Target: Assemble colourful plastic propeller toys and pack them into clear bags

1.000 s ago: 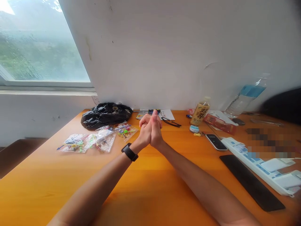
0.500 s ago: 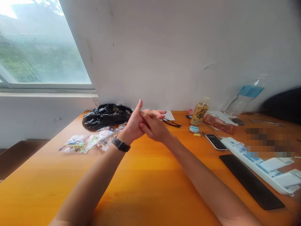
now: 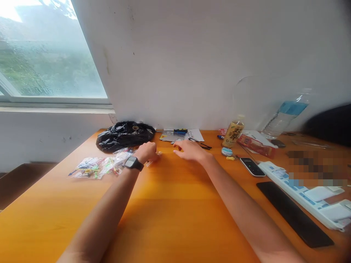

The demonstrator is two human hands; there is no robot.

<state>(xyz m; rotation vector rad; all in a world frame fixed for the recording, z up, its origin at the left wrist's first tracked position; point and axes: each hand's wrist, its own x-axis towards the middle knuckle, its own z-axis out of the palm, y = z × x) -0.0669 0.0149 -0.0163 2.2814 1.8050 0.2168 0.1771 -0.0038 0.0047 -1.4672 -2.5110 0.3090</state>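
Two hands: the left hand [image 3: 147, 152] and the right hand [image 3: 189, 149] are over the far half of the tabletop [image 3: 170, 212], with a gap between them.
Left hand: its fingers are bent downward at a small clear packet [image 3: 149, 163]; I cannot tell if they grip it, because the back of the hand covers them.
Left wrist: it wears a black watch [image 3: 131, 162].
Right hand: loosely bent, the thumb apart from the fingers, and nothing is seen in it.
Clear packets: these plastic packets with colourful small parts [image 3: 89, 168] lie to the left of the left hand, partly hidden by it and by the wrist.
Black plastic bag: it [image 3: 123, 137] lies crumpled behind the packets, near the wall [image 3: 175, 65].
Screwdriver: its dark handle [image 3: 180, 130] is at the far edge, over white paper [image 3: 196, 135].
Black cord: it [image 3: 206, 146] lies just beyond the right hand.
Right side: a yellow-labelled bottle [image 3: 233, 134] stands behind a round tin [image 3: 226, 151]; nearer lie a phone [image 3: 252, 167] and a long black pad [image 3: 294, 214].
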